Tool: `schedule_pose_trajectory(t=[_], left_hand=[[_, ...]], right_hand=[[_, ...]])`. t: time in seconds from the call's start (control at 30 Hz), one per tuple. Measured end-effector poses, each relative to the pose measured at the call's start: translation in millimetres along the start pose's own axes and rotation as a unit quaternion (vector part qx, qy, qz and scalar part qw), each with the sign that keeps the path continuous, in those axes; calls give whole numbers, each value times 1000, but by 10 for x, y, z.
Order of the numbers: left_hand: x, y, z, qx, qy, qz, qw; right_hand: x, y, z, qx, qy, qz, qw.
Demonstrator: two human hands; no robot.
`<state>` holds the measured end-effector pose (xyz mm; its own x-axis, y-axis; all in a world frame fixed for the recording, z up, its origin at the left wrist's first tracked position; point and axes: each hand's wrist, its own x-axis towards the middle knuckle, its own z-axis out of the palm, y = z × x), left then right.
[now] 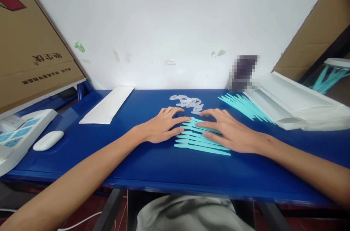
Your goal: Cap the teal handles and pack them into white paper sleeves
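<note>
Several turquoise eyebrow razors (203, 147) lie in a near-parallel row on the blue table, blade ends toward the left. My left hand (161, 125) is at their blade ends with its fingers apart; a fingertip is at the farthest razor, and another finger reaches toward the small clear plastic caps (188, 102). My right hand (226, 129) lies over the handles, fingers spread and partly hiding them. One of its fingertips is close to the nearest cap; whether it touches cannot be made out. Neither hand is closed around anything.
More turquoise razors (246, 107) lie loosely at the right, beside a white tray (284, 103) with plastic film. A long white card-like piece (108, 105) lies at the left. Farther left are a white mouse-shaped object (48, 140) and a white device (30, 129). A white wall (175, 23) stands behind the table.
</note>
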<state>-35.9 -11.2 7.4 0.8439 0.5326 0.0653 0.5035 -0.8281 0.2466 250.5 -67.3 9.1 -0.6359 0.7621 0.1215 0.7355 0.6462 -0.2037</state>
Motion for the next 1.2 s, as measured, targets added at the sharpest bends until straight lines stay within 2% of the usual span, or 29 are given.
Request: schedule_pose_trajectory(t=[0.2, 0.43, 0.57, 0.77, 0.83, 0.9, 1.0, 1.1, 1.2], left_hand=[[-5, -18, 9, 0, 3, -2, 1000], [-5, -21, 17, -4, -2, -11, 1000], [-1, -22, 22, -5, -7, -18, 1000], [-6, -10, 13, -19, -8, -26, 999], [-10, -6, 5, -23, -8, -27, 999], [-13, -5, 0, -26, -10, -28, 999], [-15, -6, -8, -27, -15, -27, 999], [-18, -3, -19, -27, -13, -25, 999], [-20, 1, -31, -27, -11, -24, 999]], right_hand=[[-4, -33, -19, 5, -14, -15, 1000], [19, 34, 22, -14, 24, 12, 1000], [24, 46, 38, -22, 23, 12, 999], [46, 62, -24, -43, 37, 6, 998], [54, 179, -89, -89, 58, 52, 993], [44, 368, -173, -141, 69, 139, 978], [-12, 694, -295, -183, 50, 260, 947], [-71, 927, -364, -159, 20, 298, 941], [-87, 1020, -370, -123, 8, 305, 945]])
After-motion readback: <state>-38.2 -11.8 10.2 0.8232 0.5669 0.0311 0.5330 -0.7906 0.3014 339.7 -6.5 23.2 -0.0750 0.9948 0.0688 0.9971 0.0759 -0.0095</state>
